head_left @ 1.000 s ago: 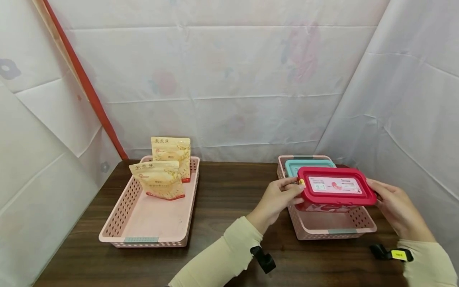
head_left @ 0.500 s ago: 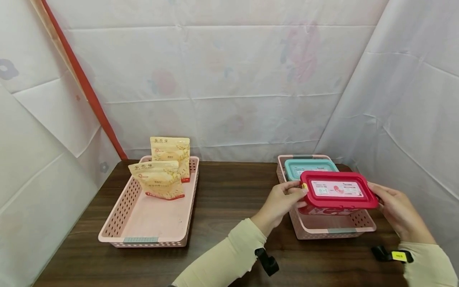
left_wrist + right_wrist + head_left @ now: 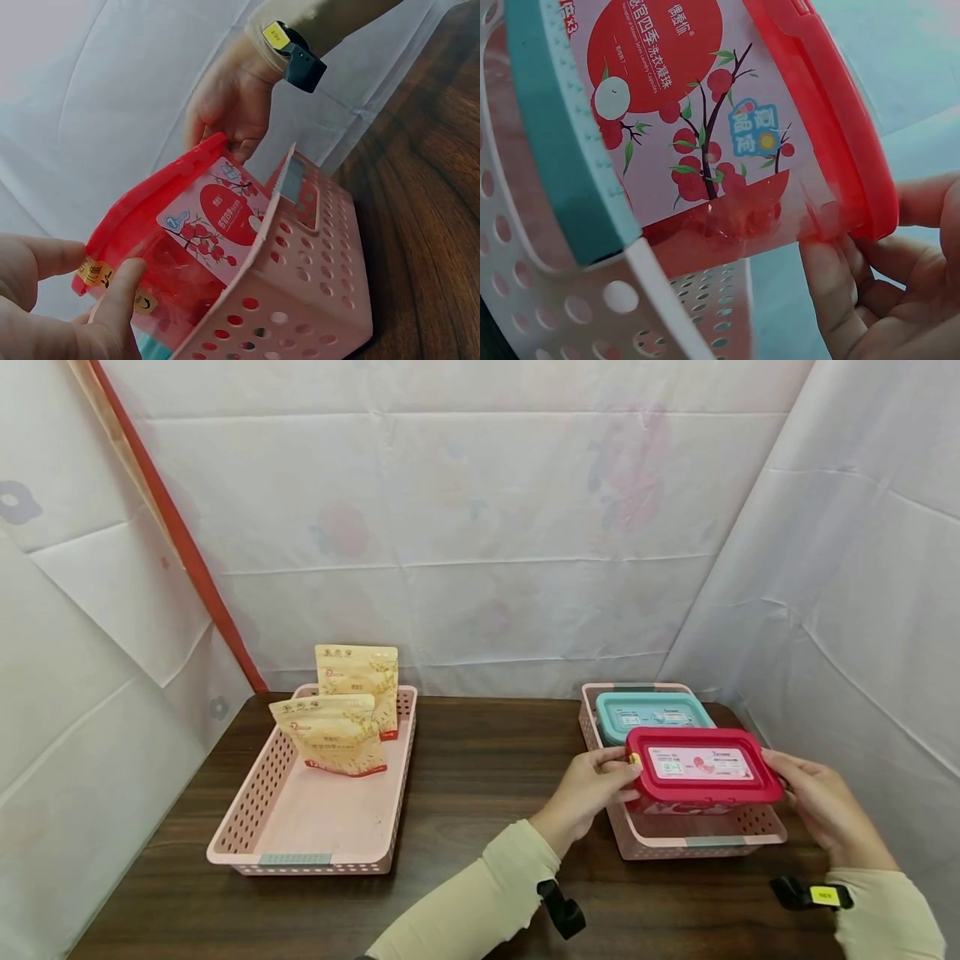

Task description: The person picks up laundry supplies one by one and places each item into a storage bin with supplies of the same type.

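Both hands hold a red-lidded box of laundry capsules (image 3: 702,766) by its two ends, over the front part of the right pink basket (image 3: 675,847). My left hand (image 3: 588,789) pinches the left end beside a yellow sticker (image 3: 97,274). At the opposite end, my right hand (image 3: 825,797) grips the lid's edge, with fingertips under the rim in the right wrist view. Behind the red box, a teal-lidded box (image 3: 652,714) sits in the same basket, its front partly hidden. In the left wrist view, the red box's lower part is down behind the basket's wall.
To the left stands another pink basket (image 3: 330,827) with two cream pouches (image 3: 337,739) (image 3: 358,677) upright at its back. Both baskets rest on a dark wooden table (image 3: 480,777). White patterned cloth (image 3: 465,527) hangs behind and on both sides.
Both hands have brought the red box lower and toward the front of the right basket, so more of the teal lid shows. The left basket and pouches have stayed put.
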The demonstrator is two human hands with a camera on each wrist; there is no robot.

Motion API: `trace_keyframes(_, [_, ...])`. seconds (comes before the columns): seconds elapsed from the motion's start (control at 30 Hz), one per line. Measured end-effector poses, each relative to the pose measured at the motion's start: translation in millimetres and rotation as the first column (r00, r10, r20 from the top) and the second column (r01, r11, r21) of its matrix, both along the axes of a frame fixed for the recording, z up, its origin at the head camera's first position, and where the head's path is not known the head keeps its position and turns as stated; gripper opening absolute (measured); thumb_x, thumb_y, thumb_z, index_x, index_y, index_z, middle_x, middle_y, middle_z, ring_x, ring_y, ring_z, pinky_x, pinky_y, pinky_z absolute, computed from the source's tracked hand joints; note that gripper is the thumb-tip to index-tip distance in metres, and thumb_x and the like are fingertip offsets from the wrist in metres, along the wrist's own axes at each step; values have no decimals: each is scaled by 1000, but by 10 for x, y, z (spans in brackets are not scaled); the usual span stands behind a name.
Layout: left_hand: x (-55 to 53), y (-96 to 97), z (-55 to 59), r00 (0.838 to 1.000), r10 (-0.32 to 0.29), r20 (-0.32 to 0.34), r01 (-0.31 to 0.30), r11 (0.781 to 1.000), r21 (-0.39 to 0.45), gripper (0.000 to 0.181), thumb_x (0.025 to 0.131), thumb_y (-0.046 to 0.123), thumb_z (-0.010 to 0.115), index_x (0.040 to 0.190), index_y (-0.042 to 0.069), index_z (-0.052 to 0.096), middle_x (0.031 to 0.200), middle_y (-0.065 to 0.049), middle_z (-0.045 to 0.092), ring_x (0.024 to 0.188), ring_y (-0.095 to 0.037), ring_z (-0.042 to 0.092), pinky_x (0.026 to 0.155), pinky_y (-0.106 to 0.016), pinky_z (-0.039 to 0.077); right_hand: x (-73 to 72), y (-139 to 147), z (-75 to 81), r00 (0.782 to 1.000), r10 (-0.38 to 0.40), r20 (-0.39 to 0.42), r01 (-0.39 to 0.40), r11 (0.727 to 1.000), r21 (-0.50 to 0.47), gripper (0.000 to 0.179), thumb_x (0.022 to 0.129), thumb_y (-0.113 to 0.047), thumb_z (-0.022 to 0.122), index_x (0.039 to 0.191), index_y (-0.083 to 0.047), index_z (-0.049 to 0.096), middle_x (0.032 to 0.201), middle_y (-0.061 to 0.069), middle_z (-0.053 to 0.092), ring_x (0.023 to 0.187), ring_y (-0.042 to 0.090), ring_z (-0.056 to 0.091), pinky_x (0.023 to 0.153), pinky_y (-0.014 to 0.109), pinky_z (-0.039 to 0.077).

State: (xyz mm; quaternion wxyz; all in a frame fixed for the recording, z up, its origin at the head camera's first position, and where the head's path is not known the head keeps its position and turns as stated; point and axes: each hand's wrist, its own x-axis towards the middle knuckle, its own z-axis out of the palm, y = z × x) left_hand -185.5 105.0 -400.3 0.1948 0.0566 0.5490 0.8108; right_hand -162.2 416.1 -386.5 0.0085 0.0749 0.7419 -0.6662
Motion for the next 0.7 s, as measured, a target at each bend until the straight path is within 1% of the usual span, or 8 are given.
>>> trace_keyframes(0.23, [-19, 40, -76, 1000, 17, 15, -17, 1000, -9, 38, 94, 2, 68, 131, -4, 60, 97, -9, 66, 90, -22, 71, 80, -36, 59, -17, 23, -77, 1000, 2, 22, -4, 997, 79, 25, 103, -28, 58, 87, -39, 73, 89, -21, 67, 82, -3, 60, 68, 18, 55])
trace_keyframes(0.3, [-22, 46, -93, 1000, 21, 17, -21, 1000, -17, 38, 94, 2, 68, 131, -5, 60, 97, -9, 66, 90, -22, 71, 80, -36, 59, -27, 25, -87, 999, -1, 34, -3, 991, 134, 21, 103, -31, 57, 104, -25, 77, 90, -21, 66, 82, -3, 60, 69, 20, 55])
trace_keyframes(0.33, [-22, 49, -100, 1000, 22, 17, -22, 1000, -21, 38, 94, 1, 68, 131, -5, 60, 97, -9, 66, 90, -22, 71, 80, -36, 60, -31, 23, -88, 999, -3, 45, -5, 985, 172, 29, 104, -33, 56, 116, -15, 75, 92, -21, 65, 82, -3, 60, 69, 20, 55])
trace_keyframes(0.4, [-22, 51, -114, 1000, 24, 17, -24, 999, -31, 38, 94, 1, 68, 131, -5, 60, 97, -9, 65, 91, -22, 71, 79, -36, 60, -38, 18, -96, 998, -3, 62, -12, 970, 244, 51, 105, -36, 53, 133, 6, 60, 94, -21, 63, 83, -3, 59, 71, 21, 56])
trace_keyframes(0.47, [-20, 53, -123, 999, 25, 20, -25, 999, -39, 37, 94, 1, 68, 130, -5, 60, 96, -9, 65, 91, -22, 71, 79, -36, 60, -44, 6, -97, 997, -6, 79, -18, 954, 299, 71, 105, -39, 50, 141, 21, 37, 96, -19, 63, 82, -3, 59, 71, 22, 56])
trace_keyframes(0.53, [-17, 56, -133, 999, 26, 23, -25, 999, -45, 37, 94, 0, 68, 130, -5, 60, 96, -9, 65, 90, -22, 70, 79, -36, 60, -52, -4, -104, 996, -8, 90, -23, 939, 342, 75, 106, -41, 46, 144, 22, 30, 100, -12, 65, 81, -3, 59, 70, 23, 56])
trace_keyframes(0.57, [-17, 58, -137, 999, 29, 23, -27, 998, -49, 38, 94, 0, 68, 130, -5, 59, 95, -9, 65, 90, -22, 70, 79, -36, 60, -55, -9, -111, 996, -12, 90, -21, 933, 360, 75, 106, -41, 46, 144, 22, 30, 101, -9, 65, 81, -2, 59, 70, 23, 56])
trace_keyframes(0.7, [-20, 60, -164, 999, 34, 23, -33, 998, -60, 39, 94, -1, 67, 131, -7, 58, 95, -10, 64, 90, -23, 70, 79, -36, 60, -67, -37, -119, 994, -13, 110, -36, 902, 431, 75, 107, -43, 40, 145, 21, 28, 116, 19, 64, 80, -2, 58, 70, 23, 56])
